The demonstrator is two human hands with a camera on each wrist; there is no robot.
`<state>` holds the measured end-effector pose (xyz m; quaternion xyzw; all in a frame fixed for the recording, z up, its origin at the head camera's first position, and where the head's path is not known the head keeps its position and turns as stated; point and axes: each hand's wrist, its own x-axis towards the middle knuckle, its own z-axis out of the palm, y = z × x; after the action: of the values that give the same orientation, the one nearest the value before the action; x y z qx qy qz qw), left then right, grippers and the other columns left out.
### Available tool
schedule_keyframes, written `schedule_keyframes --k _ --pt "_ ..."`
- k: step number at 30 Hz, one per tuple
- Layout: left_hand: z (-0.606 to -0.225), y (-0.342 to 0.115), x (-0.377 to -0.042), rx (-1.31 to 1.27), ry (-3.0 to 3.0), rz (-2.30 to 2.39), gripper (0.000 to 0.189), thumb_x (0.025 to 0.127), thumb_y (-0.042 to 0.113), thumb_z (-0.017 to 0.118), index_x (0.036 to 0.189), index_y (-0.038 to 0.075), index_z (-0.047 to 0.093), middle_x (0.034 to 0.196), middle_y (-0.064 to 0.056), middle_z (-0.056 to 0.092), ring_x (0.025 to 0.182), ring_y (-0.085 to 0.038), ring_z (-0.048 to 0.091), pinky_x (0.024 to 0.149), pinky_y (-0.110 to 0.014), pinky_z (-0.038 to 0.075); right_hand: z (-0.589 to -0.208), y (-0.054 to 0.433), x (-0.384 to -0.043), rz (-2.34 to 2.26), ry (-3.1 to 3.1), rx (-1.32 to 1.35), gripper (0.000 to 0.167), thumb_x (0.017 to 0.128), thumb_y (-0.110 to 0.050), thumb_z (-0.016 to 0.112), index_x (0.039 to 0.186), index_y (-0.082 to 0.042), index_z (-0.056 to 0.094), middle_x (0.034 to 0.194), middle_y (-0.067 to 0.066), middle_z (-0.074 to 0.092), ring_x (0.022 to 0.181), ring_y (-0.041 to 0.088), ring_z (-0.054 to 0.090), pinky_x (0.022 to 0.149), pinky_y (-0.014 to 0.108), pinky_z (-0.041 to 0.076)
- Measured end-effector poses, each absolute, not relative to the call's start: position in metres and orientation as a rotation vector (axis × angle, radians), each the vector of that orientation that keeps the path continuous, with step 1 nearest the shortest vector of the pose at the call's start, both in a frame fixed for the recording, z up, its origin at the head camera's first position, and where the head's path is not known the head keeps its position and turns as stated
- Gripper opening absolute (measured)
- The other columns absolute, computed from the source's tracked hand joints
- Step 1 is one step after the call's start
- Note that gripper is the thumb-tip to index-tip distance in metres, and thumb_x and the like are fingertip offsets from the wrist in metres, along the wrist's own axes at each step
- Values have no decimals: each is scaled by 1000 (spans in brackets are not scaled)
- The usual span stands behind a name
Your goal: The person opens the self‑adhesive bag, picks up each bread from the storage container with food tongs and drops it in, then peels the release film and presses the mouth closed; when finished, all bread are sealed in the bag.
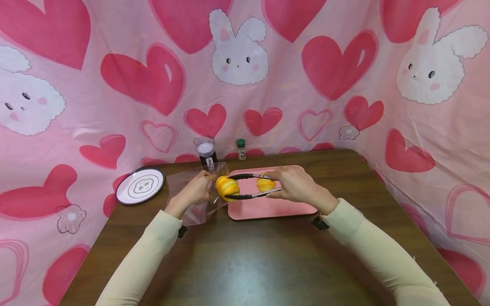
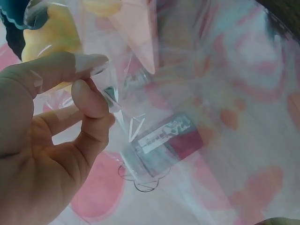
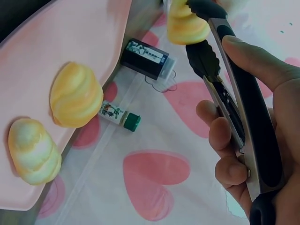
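My left hand (image 1: 196, 190) pinches the edge of a clear plastic bag (image 1: 196, 213) between thumb and index finger. With my right hand (image 1: 296, 187) I grip metal tongs (image 3: 229, 112) with dark tips and handles. Between the tong tips is a yellow, ridged bread roll (image 1: 227, 187), raised close beside my left fingers at the bag. Whether the roll is inside the bag's mouth I cannot tell. Two more rolls, one swirled yellow (image 3: 76, 95) and one paler (image 3: 33, 151), lie on a pink tray (image 1: 275, 209) under and beside the tongs.
A white plate with a dark rim (image 1: 126, 187) lies at the table's left edge. Behind the bag stands a dark jar with a whitish lid (image 1: 206, 149). A small green-capped shaker (image 1: 241, 149) is at the back of the wooden table (image 1: 245, 263), before a heart-patterned cloth (image 1: 145, 80).
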<state>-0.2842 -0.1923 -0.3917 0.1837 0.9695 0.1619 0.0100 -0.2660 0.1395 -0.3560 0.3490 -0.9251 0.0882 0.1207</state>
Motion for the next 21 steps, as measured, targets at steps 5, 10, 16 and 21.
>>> schedule_keyframes --k 5,10,16,21 --pt "-394 -191 -285 599 3030 525 82 68 6 83 141 -7 50 128 -25 54 103 -36 61 93 -50 55 -357 138 -266 193 -2647 1059 60 73 -49 85 124 -21 71 105 -1 76 91 17 70 77 39 58" --pt "-393 -189 -285 571 2989 538 85 68 6 84 145 -3 48 127 -25 54 100 -35 59 94 -50 55 -357 136 -267 100 -2578 1090 58 71 -51 86 120 -23 72 97 -4 76 82 14 69 65 32 56" --pt "-392 -189 -284 599 2980 518 82 69 8 84 143 -3 50 132 -24 53 113 -39 59 102 -51 50 -358 135 -268 19 -2520 1142 61 71 -54 85 122 -24 71 95 -6 74 81 14 69 58 27 52" --pt "-391 -188 -285 568 2946 499 83 72 7 83 146 -1 47 135 -22 53 106 -34 59 95 -46 54 -359 136 -270 -17 -2472 1221 60 71 -53 85 122 -23 71 105 -4 76 94 15 72 73 31 58"
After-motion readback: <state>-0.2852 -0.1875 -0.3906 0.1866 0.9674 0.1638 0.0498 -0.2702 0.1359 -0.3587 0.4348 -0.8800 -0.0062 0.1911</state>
